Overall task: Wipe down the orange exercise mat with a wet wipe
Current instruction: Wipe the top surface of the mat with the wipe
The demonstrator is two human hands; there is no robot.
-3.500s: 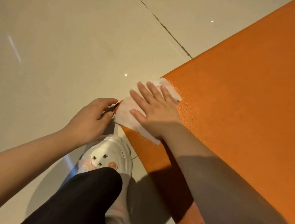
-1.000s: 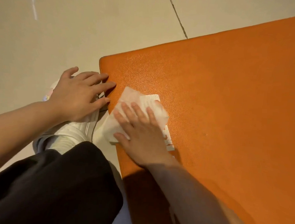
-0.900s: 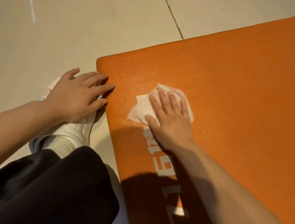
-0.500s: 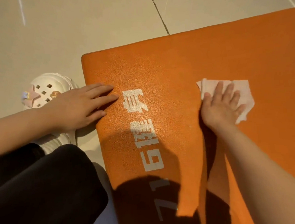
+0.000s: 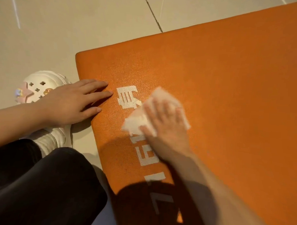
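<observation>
Right hand (image 5: pixel 167 128) presses flat, fingers spread, on wet wipe (image 5: pixel 137 123) on the orange mat (image 5: pixel 230 82); left hand (image 5: pixel 73 104) rests flat at its left edge

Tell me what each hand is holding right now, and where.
Neither grips anything. The right hand presses flat on the middle of the wet wipe; the left hand rests flat on the orange mat's edge.
</observation>
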